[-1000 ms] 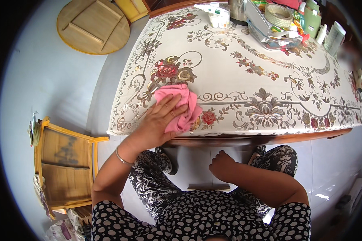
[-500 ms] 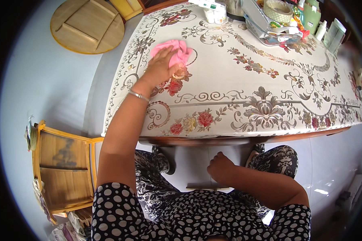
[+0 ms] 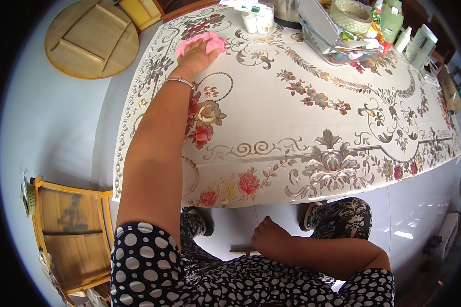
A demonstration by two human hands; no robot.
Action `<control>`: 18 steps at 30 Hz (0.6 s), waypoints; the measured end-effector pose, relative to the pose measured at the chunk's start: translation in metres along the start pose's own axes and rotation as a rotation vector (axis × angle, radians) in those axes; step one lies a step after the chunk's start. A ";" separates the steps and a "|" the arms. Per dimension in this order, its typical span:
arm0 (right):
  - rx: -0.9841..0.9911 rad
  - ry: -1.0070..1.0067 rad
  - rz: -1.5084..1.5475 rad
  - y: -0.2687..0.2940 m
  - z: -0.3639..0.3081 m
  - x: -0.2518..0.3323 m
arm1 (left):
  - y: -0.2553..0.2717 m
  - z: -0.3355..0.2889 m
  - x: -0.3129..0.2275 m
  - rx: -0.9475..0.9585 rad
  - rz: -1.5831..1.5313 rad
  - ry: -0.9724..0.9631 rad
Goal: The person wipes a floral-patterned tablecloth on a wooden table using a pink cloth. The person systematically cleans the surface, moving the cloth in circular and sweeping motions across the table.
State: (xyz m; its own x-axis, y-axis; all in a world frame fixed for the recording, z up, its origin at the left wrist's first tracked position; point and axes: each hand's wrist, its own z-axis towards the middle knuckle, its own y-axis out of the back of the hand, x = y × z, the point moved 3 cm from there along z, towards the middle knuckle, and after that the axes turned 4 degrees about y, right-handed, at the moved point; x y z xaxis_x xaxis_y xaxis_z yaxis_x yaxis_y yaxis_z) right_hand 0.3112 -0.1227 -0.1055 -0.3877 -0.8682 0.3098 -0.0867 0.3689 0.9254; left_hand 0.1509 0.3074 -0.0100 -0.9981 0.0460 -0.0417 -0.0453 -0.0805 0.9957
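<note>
My left arm reaches over the table, and my left hand [image 3: 194, 60] presses a crumpled pink cloth [image 3: 214, 42] onto the far left part of the flowered tablecloth [image 3: 251, 115]. The fingers lie over the cloth and grip it; its folds stick out past the fingertips. A silver bangle [image 3: 180, 81] circles that wrist. Below the near table edge, my right hand [image 3: 269, 237] hangs in front of my body. Its fingers are curled into a loose fist, and nothing shows in it.
Toward the back stand white containers [image 3: 258, 21], a clear plastic box [image 3: 338, 53] of small items, a woven-look round holder [image 3: 351, 16], a green bottle [image 3: 392, 20] and a clear canister [image 3: 421, 46]. A wooden chair [image 3: 71, 233] is at left; a round wooden board [image 3: 91, 39] lies beyond it.
My left hand has slid the pink cloth farther away and a little left across the tablecloth. My body leans closer to the table. The right hand stays low, still curled.
</note>
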 end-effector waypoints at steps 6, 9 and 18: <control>0.025 -0.019 -0.021 0.004 0.001 -0.006 | 0.004 -0.020 -0.007 -0.036 -0.004 -0.104; -0.020 -0.019 -0.079 0.001 0.000 -0.009 | -0.001 -0.050 -0.011 -0.064 -0.062 -0.237; -0.031 -0.074 -0.124 -0.008 -0.002 -0.015 | 0.030 -0.196 -0.040 -0.077 -0.119 -0.626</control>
State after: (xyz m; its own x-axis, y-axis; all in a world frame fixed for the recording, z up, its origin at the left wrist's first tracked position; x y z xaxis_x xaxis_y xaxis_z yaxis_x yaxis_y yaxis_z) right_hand 0.3197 -0.1129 -0.1175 -0.4427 -0.8790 0.1771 -0.1103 0.2494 0.9621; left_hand 0.1813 0.1083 0.0055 -0.7731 0.6301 -0.0727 -0.1809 -0.1092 0.9774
